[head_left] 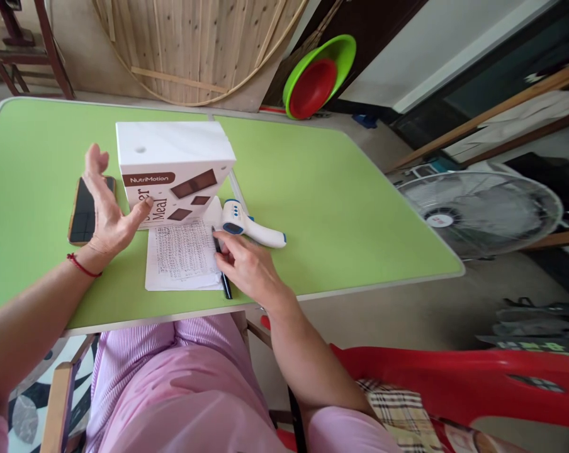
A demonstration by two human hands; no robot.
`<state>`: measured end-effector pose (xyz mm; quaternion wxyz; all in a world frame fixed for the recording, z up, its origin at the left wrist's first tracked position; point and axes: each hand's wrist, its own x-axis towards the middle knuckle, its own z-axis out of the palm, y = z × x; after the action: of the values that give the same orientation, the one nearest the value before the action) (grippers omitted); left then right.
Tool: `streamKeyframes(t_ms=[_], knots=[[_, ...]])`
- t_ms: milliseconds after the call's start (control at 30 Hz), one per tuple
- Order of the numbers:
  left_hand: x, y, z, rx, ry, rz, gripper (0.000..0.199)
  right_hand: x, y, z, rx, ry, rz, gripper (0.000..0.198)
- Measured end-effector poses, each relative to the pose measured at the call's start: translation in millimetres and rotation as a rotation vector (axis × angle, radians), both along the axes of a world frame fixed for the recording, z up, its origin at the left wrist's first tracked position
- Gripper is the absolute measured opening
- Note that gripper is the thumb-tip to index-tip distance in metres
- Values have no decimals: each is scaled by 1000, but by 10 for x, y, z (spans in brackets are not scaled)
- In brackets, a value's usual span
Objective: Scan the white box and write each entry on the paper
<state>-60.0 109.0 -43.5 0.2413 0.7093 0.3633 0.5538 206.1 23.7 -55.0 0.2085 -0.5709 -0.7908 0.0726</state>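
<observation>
A white box [175, 145] printed "NutriMotion", with brown bar pictures, stands at the back of a handwritten sheet of paper [183, 251]. My left hand [109, 211] is at its left side, thumb against the front face and the other fingers spread off to the left. My right hand [249, 261] has its fingers bent onto a black pen [226, 283] lying along the paper's right edge. Just beyond that hand is a white and blue handheld thermometer [253, 229]. A phone [81, 214] with a dark screen lies left of the box, partly behind my left hand.
Everything rests on a green table [341, 201] with a pale rim. A standing fan [478, 211] is off its right side, and a red chair [454, 377] is at the lower right. Green and red basins [317, 82] and a round wooden board [199, 44] lie beyond the far edge.
</observation>
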Motion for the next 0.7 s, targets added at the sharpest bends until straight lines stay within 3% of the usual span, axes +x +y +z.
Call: streamKeyframes(t_ms=[100,200,300,467,600,700], knots=[[27,-70,74,222,104,288,93,18,-54,16,-27,-53,29,45],[52,-174,153,428,168,324,87,78,-91,9,-92,-14,42,39],[96,-292,189,524,211,193,70,172,-93,0,-94,156,38,33],[222,-385,100,444,514,-311,31,285,-79,0,-5,454,58,34],[297,-395,2,407,888,-365,25,210,-95,-81,71,679,-28,29],[318,-414,-20,385,1012,-343,27,90,-93,-121,85,906,-19,24]])
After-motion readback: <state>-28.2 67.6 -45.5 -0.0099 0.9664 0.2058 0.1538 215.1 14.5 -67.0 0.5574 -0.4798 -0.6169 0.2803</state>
